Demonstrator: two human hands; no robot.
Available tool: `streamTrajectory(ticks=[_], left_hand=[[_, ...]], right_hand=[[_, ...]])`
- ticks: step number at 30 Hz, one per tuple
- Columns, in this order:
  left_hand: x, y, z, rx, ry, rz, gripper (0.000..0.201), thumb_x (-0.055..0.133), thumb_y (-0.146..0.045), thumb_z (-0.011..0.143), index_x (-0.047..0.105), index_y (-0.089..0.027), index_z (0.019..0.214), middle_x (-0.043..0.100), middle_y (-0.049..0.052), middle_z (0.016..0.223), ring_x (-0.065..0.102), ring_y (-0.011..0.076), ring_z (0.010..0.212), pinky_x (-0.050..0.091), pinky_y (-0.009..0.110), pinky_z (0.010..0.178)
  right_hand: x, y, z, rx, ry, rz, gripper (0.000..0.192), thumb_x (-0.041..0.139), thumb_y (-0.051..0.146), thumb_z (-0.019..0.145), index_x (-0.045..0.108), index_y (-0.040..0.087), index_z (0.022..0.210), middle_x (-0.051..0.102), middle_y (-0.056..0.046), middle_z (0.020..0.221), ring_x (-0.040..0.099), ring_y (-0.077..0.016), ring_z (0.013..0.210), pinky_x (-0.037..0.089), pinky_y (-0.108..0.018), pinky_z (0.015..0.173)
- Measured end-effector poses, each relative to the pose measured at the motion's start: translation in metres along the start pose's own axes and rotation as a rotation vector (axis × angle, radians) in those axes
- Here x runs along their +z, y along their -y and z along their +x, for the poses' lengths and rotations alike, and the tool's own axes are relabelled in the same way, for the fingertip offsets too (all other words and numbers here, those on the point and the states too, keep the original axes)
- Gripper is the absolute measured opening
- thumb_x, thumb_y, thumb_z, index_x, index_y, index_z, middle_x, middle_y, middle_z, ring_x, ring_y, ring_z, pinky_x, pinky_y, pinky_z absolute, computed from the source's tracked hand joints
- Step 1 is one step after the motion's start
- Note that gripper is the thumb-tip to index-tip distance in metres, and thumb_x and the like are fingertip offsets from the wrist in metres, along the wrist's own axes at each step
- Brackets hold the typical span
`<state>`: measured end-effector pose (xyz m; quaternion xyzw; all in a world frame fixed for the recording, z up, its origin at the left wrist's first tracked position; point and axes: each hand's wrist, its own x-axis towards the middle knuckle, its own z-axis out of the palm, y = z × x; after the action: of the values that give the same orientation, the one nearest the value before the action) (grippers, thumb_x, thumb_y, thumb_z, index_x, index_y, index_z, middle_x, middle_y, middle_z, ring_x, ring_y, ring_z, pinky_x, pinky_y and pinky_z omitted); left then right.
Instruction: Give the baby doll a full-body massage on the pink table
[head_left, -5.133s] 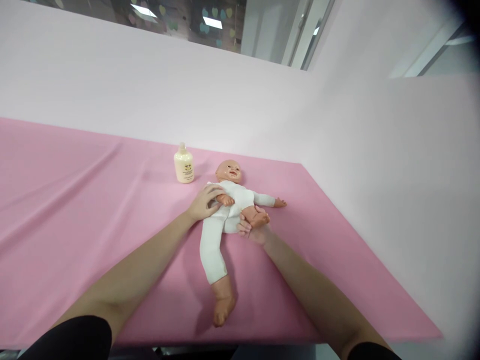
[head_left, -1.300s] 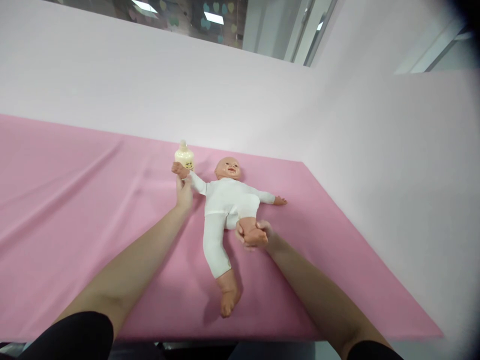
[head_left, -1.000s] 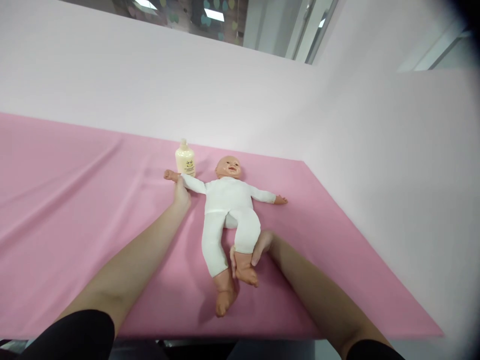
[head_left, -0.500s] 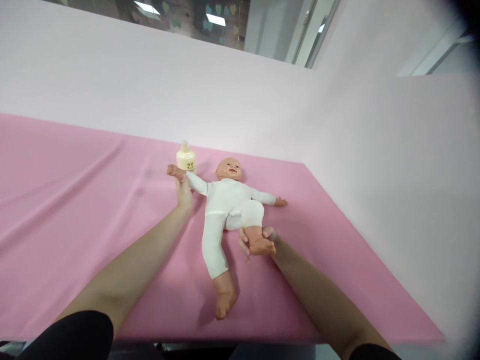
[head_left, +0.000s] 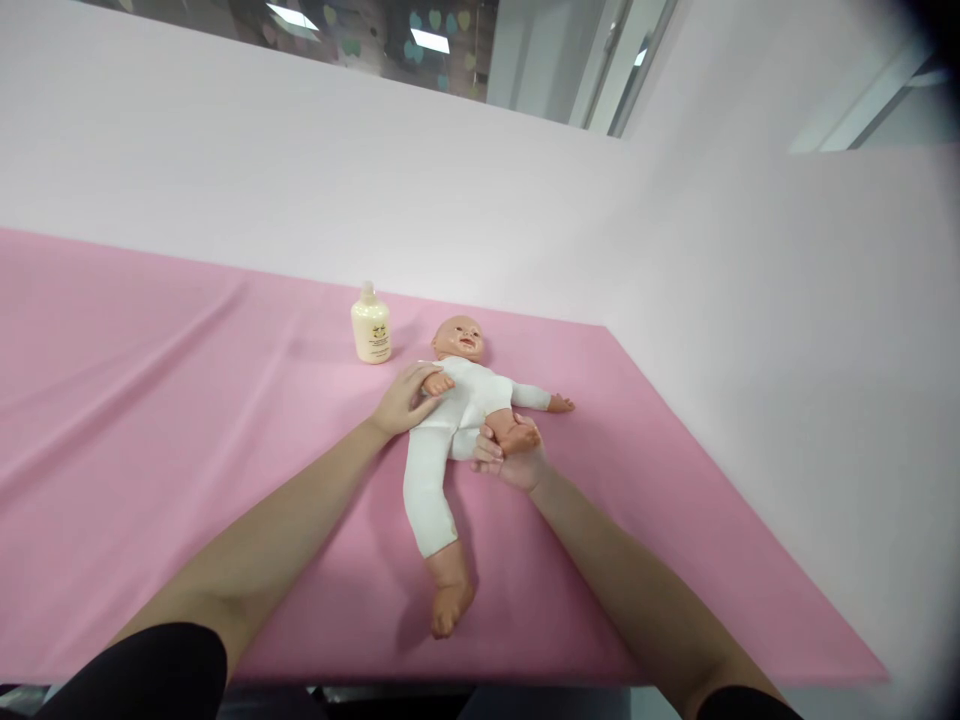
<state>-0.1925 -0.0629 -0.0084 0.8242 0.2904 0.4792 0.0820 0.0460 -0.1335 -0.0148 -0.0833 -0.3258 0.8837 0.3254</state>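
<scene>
Since a moment ago the left hand (head_left: 401,400) is folding the doll (head_left: 454,420)'s arm across its chest while the right hand (head_left: 506,458) is gripping its bent foot, the doll lying face-up on the pink bench (head_left: 150,400) beside the lotion bottle (head_left: 370,325).

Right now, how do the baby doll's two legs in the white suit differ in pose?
The doll's leg on the person's left lies straight and flat on the pink cloth, untouched; the doll's leg on the person's right is bent up toward the belly. Its bare foot is gripped by the right hand, while the straight leg's foot points toward the camera. Both wear white fabric with bare feet.
</scene>
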Motion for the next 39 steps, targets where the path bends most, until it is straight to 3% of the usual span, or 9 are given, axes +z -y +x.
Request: streamTrajectory(ticks=[10,18,28,32,35,39], left_hand=[[-0.001,0.001,0.003,0.063,0.157,0.063,0.043,0.055,-0.035,0.08,0.055,-0.021,0.121,0.058,0.013,0.119,0.049,0.0293,0.115,0.035,0.049,0.101],[-0.002,-0.002,0.005,0.046,0.156,-0.012,0.04,0.059,-0.038,0.079,0.059,-0.023,0.116,0.059,0.012,0.117,0.05,0.0297,0.113,0.035,0.049,0.1],[-0.002,0.0,0.004,0.093,0.163,0.061,0.042,0.055,-0.037,0.08,0.058,-0.023,0.12,0.058,0.012,0.117,0.049,0.0292,0.113,0.036,0.048,0.099],[-0.002,-0.001,0.004,0.052,0.147,0.005,0.042,0.059,-0.038,0.079,0.059,-0.023,0.118,0.058,0.012,0.117,0.049,0.0299,0.114,0.035,0.049,0.101],[0.0,-0.001,0.002,-0.008,0.103,-0.04,0.041,0.061,-0.037,0.079,0.058,-0.023,0.117,0.057,0.012,0.12,0.049,0.0297,0.116,0.033,0.049,0.103],[0.006,0.008,0.001,-0.167,-0.175,-0.218,0.035,0.064,-0.039,0.079,0.059,-0.021,0.109,0.059,0.01,0.11,0.053,0.026,0.108,0.037,0.044,0.101]], right_hand=[[-0.004,-0.002,0.004,-0.027,-0.093,-0.006,0.045,0.04,0.059,0.079,0.053,0.016,0.083,0.043,0.003,0.06,0.035,-0.0105,0.056,0.046,-0.031,0.069],[-0.004,-0.002,0.004,0.001,-0.159,-0.036,0.044,0.04,0.057,0.08,0.054,0.015,0.086,0.045,0.003,0.061,0.04,-0.0107,0.055,0.047,-0.029,0.063],[-0.001,-0.002,0.004,0.018,-0.179,-0.078,0.044,0.037,0.055,0.084,0.053,0.015,0.088,0.048,0.002,0.064,0.041,-0.0106,0.055,0.047,-0.029,0.062],[-0.001,-0.003,0.005,0.006,-0.196,-0.106,0.05,0.027,0.057,0.087,0.054,0.015,0.086,0.045,0.002,0.062,0.039,-0.011,0.055,0.047,-0.03,0.061],[-0.002,-0.004,0.004,-0.031,-0.202,-0.11,0.057,0.017,0.06,0.088,0.053,0.016,0.084,0.041,0.002,0.06,0.039,-0.0113,0.056,0.045,-0.03,0.061],[-0.007,-0.004,0.003,-0.041,-0.049,-0.125,0.048,0.04,0.063,0.081,0.051,0.017,0.087,0.043,0.003,0.065,0.043,-0.011,0.061,0.049,-0.031,0.067]])
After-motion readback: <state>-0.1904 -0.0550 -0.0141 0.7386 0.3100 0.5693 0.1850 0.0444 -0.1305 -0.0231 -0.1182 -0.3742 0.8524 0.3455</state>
